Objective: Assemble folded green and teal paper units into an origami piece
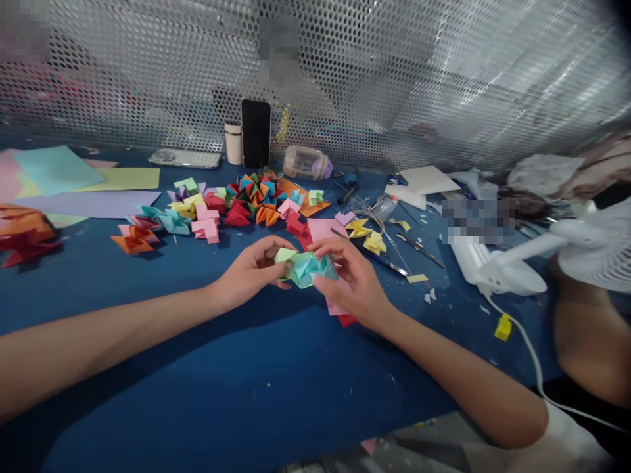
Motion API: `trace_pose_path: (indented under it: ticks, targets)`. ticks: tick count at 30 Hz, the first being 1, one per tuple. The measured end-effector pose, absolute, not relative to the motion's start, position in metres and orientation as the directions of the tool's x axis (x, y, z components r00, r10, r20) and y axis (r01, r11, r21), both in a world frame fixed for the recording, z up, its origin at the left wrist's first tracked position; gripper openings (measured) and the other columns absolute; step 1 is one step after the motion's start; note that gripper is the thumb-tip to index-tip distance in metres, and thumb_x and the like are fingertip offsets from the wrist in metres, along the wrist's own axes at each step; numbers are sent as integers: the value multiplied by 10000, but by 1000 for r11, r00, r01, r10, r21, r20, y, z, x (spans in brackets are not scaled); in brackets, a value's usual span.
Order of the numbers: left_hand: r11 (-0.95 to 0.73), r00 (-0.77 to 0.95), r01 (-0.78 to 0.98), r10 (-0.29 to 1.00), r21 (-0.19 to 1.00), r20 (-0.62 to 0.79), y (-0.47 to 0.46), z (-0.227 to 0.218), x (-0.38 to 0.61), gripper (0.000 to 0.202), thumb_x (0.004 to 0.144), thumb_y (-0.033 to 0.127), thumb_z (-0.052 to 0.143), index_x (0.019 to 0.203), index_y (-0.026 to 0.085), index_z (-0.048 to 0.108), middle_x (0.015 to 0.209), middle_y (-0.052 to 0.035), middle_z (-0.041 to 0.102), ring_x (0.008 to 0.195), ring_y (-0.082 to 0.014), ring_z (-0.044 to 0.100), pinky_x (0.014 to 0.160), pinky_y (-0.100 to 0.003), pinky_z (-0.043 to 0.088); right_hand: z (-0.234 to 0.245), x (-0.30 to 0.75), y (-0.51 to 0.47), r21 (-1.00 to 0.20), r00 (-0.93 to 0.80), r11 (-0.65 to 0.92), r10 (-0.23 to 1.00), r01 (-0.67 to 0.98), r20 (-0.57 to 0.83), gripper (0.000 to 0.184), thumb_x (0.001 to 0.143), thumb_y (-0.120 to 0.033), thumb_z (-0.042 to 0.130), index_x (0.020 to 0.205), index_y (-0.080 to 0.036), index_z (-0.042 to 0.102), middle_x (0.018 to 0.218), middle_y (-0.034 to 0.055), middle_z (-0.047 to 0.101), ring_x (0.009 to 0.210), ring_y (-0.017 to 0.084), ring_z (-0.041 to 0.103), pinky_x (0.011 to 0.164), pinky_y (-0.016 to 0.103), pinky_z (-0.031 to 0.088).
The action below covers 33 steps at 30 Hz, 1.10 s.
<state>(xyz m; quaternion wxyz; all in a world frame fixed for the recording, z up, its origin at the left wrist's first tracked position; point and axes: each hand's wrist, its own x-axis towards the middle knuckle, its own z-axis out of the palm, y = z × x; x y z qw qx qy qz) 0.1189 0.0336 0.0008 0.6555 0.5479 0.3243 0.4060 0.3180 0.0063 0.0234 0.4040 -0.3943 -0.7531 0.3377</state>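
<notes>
A folded paper piece in light green and turquoise (306, 266) is held just above the blue table (197, 394) near its middle. My left hand (252, 268) pinches its left side, thumb and fingers closed on the paper. My right hand (351, 281) grips its right side, fingers curled over the top. Pink and red paper pieces (340, 312) lie under my right hand.
Several folded colourful paper units (236, 207) lie beyond my hands. Flat paper sheets (73, 184) sit far left, orange folded pieces (24, 230) beside them. A phone (256, 133) leans on the perforated metal screen (394, 79). Scissors (389, 263), a plastic jar (305, 162) and a white fan (542, 256) are right.
</notes>
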Motion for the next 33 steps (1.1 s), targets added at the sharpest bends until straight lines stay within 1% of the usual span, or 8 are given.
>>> trace_pose_path:
  ticks: [4,7,10,12,17,23,27,33]
  targets:
    - [48,468,-184,883,982,44,34,1,118,208,761,219,665,927,174,549,724,37,570,644,-90,573,598,-206,553,19,312,1,-748,-368,526,842,404,394,614,603,-315,830,1093,-265,463,1233,80,505,1136,257,520,835,364,503]
    - [51,478,-182,877,982,43,34,0,118,181,759,228,661,886,166,547,667,47,551,616,-87,564,585,-202,535,17,309,-1,-691,-365,603,795,397,484,540,657,-163,762,1105,-265,476,1191,75,520,1158,247,509,809,344,525]
    - [57,485,-186,874,981,41,35,0,119,193,736,235,676,863,150,558,676,36,583,594,-77,553,547,-173,475,17,307,-2,-736,-365,622,772,268,520,453,704,-67,676,1073,-266,504,1139,50,529,1026,184,582,788,313,549]
    - [53,486,-188,873,981,46,35,-1,119,206,717,232,684,866,139,576,702,19,613,592,-74,551,536,-165,434,17,306,-3,-795,-380,582,784,173,491,452,710,-86,698,1079,-268,511,1150,44,511,944,151,603,785,305,561]
    - [17,445,-205,892,979,78,36,-2,118,229,717,240,691,902,150,592,752,7,618,632,-93,566,560,-189,438,14,303,0,-900,-330,430,862,74,385,489,670,-211,790,1078,-256,524,1095,41,535,931,153,593,786,310,573]
    - [-195,309,-253,912,948,270,34,-1,119,187,741,218,704,878,150,595,854,-3,577,694,-84,559,595,-180,467,12,297,-8,-937,-254,344,913,60,319,549,656,-422,790,1103,-228,536,1095,76,578,988,191,601,809,337,568]
    - [-193,270,-288,924,938,273,34,-3,120,247,703,172,743,861,165,554,848,18,550,699,-82,569,599,-176,486,13,296,-9,-958,-150,281,951,51,271,388,708,-343,769,1033,-226,592,1038,47,618,937,155,620,821,304,554]
    - [-25,422,-353,888,935,183,36,-4,116,221,691,189,784,859,168,642,866,1,654,809,-107,620,747,-204,517,20,312,15,-958,-69,54,995,-283,77,333,602,-298,844,848,-218,634,765,-43,628,662,73,591,635,200,533]
